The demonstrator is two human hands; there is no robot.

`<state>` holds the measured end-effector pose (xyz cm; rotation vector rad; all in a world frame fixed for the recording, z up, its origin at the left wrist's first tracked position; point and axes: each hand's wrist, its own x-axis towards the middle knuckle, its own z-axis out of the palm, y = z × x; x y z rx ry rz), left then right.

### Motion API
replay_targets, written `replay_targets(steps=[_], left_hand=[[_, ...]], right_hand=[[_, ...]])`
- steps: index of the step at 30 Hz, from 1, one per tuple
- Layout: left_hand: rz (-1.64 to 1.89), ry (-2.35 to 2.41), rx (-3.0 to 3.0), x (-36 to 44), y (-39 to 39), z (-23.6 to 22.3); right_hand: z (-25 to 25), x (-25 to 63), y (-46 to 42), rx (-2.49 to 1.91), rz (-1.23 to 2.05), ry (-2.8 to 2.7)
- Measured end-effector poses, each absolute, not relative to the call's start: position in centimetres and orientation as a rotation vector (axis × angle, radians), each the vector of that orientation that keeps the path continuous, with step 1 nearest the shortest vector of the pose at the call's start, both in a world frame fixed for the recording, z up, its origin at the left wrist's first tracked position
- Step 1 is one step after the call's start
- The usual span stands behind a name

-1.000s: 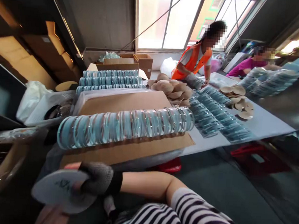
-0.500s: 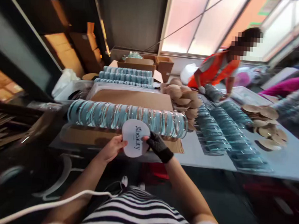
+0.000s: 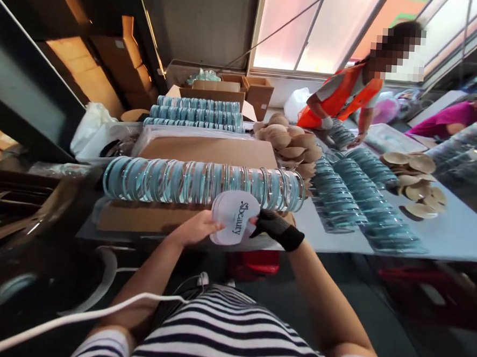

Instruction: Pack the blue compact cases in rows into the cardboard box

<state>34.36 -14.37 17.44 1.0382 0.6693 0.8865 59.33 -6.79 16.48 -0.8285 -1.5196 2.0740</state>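
Printed cards: in the head view, a small stack of white printed cards is held up just on the near side of the long row of blue rings, overlapping its lower front a bit right of its middle. "beauty" can be read on the top one, with a curly mark before it.
Bare left hand: the left hand is mostly closed, thumb and fingers pinched on the cards' left edge.
Gloved right hand: the right hand, in a dark glove, is curled round the opposite edge, so the stack is gripped from both sides.
Handling tip: imo a light edge pinch is best used, with the outlines lined up and the print left unrubbed. The stack is better tilted clear of the row so no rings get knocked.
Card count: at least two, going by the stepped edges; the exact number can't be told.
Ring count: one long row, packed too tightly to be counted; three shorter rows behind it; seemingly three rows of blue packs to its right.
Beige ovals: two heaps, one by the row's right end, one farther right.
Co-workers: two, an orange vest and a purple sleeve being seen beyond the row.
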Motion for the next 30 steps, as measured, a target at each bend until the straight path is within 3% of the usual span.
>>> replay_targets(steps=[5,10,14,19,26,28,30], left_hand=[[0.733,0.268,0.836,35.2,-14.5,15.8],[0.706,0.318,0.883,35.1,-13.3,15.4],[0.666,0.234,0.880,35.7,-12.6,15.9],[1.062,0.763,1.049,35.0,-10.5,15.0],[1.489,1.100,1.040,34.8,-8.5,13.6],[1.543,1.079,0.916,34.9,-8.2,13.5],[1.521,1.025,0.815,35.2,-8.2,13.6]], right_hand=[[15.3,58.6,-8.5,-0.475,2.430,-1.410],[14.6,59.2,-8.3,-0.728,2.286,-1.482],[14.4,59.8,-7.4,-0.632,2.307,-1.500],[15.0,57.5,-5.3,-1.073,1.542,-1.363],[15.6,53.4,-7.2,-1.107,0.317,-1.707],[15.1,52.7,-8.6,-1.039,0.161,-1.841],[14.4,52.1,-9.3,-0.999,0.249,-1.900]])
